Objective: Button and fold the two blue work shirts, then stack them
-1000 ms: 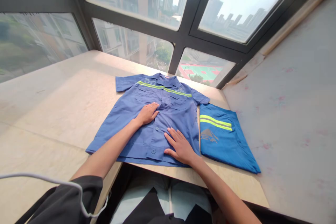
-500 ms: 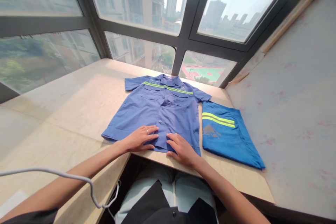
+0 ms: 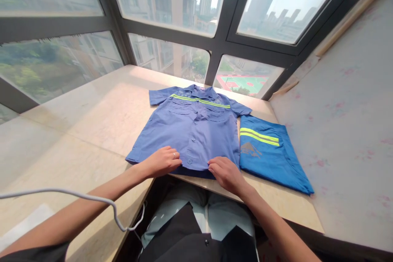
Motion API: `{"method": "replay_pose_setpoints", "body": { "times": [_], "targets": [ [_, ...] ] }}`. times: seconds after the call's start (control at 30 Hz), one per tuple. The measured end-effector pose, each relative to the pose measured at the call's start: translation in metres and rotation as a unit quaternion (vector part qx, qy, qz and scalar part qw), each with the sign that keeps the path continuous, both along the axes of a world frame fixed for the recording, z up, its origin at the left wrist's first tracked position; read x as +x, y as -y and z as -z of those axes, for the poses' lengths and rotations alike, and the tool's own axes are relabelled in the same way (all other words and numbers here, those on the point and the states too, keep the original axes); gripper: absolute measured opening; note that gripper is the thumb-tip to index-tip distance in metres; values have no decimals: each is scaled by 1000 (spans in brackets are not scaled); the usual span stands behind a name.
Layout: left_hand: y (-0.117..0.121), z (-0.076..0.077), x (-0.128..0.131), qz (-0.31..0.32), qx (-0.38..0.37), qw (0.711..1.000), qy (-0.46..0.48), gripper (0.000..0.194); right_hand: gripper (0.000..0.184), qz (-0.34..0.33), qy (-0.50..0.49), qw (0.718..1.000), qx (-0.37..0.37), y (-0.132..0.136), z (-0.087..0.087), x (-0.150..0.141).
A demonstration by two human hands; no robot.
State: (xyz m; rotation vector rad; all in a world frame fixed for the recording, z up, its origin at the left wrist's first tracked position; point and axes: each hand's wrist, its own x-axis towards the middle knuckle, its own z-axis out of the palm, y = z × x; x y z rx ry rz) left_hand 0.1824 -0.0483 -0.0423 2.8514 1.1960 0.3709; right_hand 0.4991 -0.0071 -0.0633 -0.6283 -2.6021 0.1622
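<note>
A blue short-sleeved work shirt with a yellow-green reflective stripe lies flat, front up and buttoned, on a pale wooden tabletop. My left hand, a ring on one finger, curls over the shirt's bottom hem left of the button line. My right hand is closed on the hem to the right of it, fingers tucked at the cloth's edge. Both hands sit at the table's near edge. Beside the shirt on the right lies a folded brighter-blue garment with two reflective stripes and a grey logo.
Large dark-framed windows wrap the far side of the tabletop. A pale wall with pink specks rises on the right. A white cable loops across the lower left. My lap shows below the table's edge.
Both hands slid down the shirt front toward me, from mid-chest to the bottom hem, and went from lying flat to curling on the hem. The view shifted slightly.
</note>
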Motion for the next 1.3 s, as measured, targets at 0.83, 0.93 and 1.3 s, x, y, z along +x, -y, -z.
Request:
{"method": "replay_pose_setpoints", "body": {
  "times": [0.83,0.93,1.3],
  "targets": [
    [71,61,-72,-406,-82,903,-116,65,60,27,66,988,-134,35,38,41],
    [77,55,-71,-424,-76,894,-126,63,62,27,69,989,-131,39,39,43],
    [58,0,-35,-441,-193,873,-85,51,64,27,75,988,-136,51,48,42]
  ]
}}
